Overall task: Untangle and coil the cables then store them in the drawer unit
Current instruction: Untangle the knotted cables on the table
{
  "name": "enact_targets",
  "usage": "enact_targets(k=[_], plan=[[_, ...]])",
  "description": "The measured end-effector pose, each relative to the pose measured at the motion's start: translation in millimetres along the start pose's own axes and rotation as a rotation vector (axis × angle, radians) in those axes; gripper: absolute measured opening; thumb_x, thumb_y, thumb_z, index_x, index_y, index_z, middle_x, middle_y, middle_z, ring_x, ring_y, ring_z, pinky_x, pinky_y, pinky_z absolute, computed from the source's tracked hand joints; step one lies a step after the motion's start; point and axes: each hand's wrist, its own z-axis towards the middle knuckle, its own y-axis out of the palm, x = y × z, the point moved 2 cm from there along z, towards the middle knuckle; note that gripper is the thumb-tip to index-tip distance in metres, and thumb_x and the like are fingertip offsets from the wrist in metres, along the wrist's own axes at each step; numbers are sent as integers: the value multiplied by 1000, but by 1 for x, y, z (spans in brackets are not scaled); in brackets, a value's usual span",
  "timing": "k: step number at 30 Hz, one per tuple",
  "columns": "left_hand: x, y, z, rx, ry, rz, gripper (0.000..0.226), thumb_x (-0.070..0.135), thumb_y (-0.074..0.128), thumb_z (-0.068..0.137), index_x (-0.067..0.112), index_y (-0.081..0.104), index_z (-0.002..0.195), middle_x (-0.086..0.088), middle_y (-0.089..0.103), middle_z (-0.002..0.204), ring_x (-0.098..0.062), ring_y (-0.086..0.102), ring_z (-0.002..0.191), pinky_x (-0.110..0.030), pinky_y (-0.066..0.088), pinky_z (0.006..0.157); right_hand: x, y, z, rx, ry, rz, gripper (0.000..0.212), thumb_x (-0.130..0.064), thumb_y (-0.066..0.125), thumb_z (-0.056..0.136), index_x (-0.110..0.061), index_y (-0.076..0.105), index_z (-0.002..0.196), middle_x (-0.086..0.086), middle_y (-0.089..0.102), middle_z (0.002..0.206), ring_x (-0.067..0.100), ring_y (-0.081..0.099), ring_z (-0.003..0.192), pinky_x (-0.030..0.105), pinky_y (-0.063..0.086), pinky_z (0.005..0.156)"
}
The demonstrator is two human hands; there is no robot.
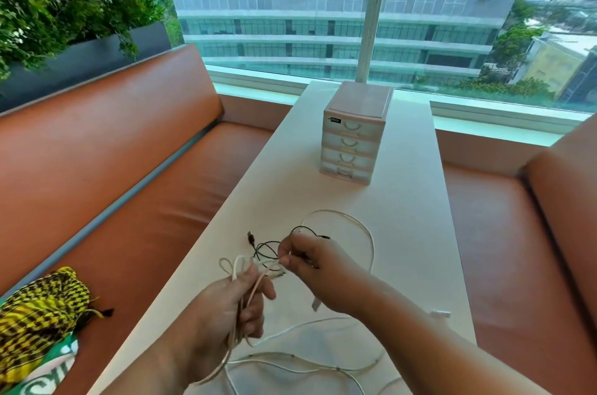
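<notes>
Cables [268, 257] lie tangled nearer than drawer unit [353, 136]; left hand [226, 307] grips pale strands, right hand [318, 268] pinches one strand.

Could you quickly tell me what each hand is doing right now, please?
Left hand: closed around a bundle of white cables.
Right hand: pinching a strand in the tangle.

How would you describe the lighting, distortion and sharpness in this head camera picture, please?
Head view: soft daylight from the big window, faint shadows on the long white table; wide-angle lens bends the orange leather bench and window frame; slight softness on both hands and the tangled white and black cables; small pink plastic drawer unit reads clearly.
</notes>
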Motion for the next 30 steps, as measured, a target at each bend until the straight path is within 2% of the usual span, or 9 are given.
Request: enact_targets(k=[4,6,9,12,19,22,24,27,30], plan=[[-1,-6,-7,16,-71,-46,32,42,51,80,13,44,68,2,15,55,-10,12,46,-22,11,45,12,13,9,21,-50,-70,13,-27,56,94,-37,57,85,-15,56,74,5,52,70,25,44,69],[2,-13,-10,27,-60,-105,33,40,50,81,15,39,63,4,14,53,-9,10,45,-23,8,44,27,15,15,184,-48,-72,12,-26,55,95,-35,55,88,-14,58,86,4,54,83,21,42,74],[9,-26,-13,5,-56,-212,37,39,50,84,17,37,57,4,14,51,-11,5,48,-25,5,46,58,10,26,432,147,-88,11,-23,49,97,-24,54,87,-7,57,84,12,53,80,25,37,67],[15,-40,-18,-62,-87,-299,50,42,63,86,16,36,52,4,15,47,-12,5,46,-25,7,42,83,17,39,198,333,-320,17,-23,43,98,-14,57,97,5,59,100,24,56,90,33,46,77],[29,-55,-22,-228,-55,-414,54,37,89,58,15,40,53,4,25,42,-10,10,41,-23,18,37,76,63,63,-284,122,-525,40,-17,45,99,-25,45,139,4,33,148,26,44,129,33,36,106],[29,-57,-19,-221,-49,-430,54,37,90,57,16,40,53,4,26,42,-10,11,41,-23,19,36,79,80,65,-474,87,-745,54,-18,44,99,-27,27,149,3,7,161,29,18,145,43,26,116],[28,-59,-17,-195,-49,-427,55,37,91,55,16,40,53,4,25,42,-9,11,40,-23,20,36,84,86,66,-514,59,-819,57,-14,43,99,-17,22,152,3,10,161,26,12,147,41,21,118],[27,-65,-13,-118,-30,-364,58,41,91,50,16,39,53,4,22,44,-8,17,36,-21,18,36,84,78,69,-342,77,-607,45,-16,45,98,-14,42,142,4,35,150,24,35,137,33,31,112],[26,-72,-8,-22,-22,-347,55,42,87,56,16,38,55,5,21,45,-7,19,34,-20,17,37,77,49,70,-31,139,-260,18,-14,54,92,-22,57,108,1,59,106,24,57,102,27,47,82]])
